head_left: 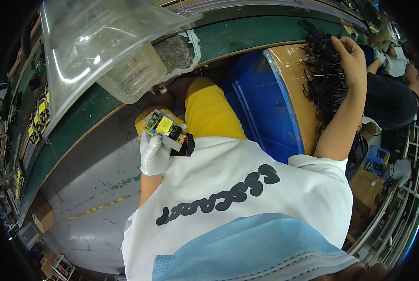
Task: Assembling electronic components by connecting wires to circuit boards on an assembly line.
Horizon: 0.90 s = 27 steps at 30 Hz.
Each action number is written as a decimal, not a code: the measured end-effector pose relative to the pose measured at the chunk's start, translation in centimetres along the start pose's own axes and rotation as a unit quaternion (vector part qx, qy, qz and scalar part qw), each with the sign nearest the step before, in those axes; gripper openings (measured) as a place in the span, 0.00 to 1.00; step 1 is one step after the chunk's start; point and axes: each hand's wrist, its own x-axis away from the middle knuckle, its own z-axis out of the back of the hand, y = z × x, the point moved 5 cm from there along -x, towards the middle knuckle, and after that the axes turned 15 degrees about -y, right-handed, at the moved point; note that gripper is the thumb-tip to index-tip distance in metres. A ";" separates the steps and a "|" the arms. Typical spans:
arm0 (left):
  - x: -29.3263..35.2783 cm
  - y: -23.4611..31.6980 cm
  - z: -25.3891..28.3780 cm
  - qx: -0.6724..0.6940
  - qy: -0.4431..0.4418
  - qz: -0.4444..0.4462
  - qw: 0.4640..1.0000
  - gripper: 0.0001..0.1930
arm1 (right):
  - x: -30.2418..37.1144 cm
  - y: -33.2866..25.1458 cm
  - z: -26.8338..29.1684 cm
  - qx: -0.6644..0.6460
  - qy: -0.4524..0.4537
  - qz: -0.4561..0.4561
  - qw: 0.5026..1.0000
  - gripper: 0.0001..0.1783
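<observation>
My left hand (pixel 154 155), in a white glove, is closed around a small circuit board (pixel 149 122) in front of my body. A yellow block-shaped transformer (pixel 164 125) stands out on the board, with green and black parts beside it. Right by the board is a black piece (pixel 187 146), partly covered. Far to the right, my bare right hand (pixel 353 63) reaches over a thick heap of thin black cable pieces (pixel 322 70). Its thumb and forefinger are pinched together at the heap's edge; what lies between them is too small to make out.
The cables lie on brown cardboard (pixel 289 63) on top of a blue bin (pixel 261 105). Ahead, a clear plastic guard (pixel 111 28) and a translucent tub (pixel 134 77) overhang the green bench (pixel 228 37). More yellow-topped boards (pixel 41 110) line the left. Another person (pixel 391 105) is at right.
</observation>
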 end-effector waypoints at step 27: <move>1.4 -0.9 0.8 -0.007 0.029 0.014 0.999 0.32 | -9.4 1.9 -4.1 0.383 -0.035 -0.043 0.922 0.19</move>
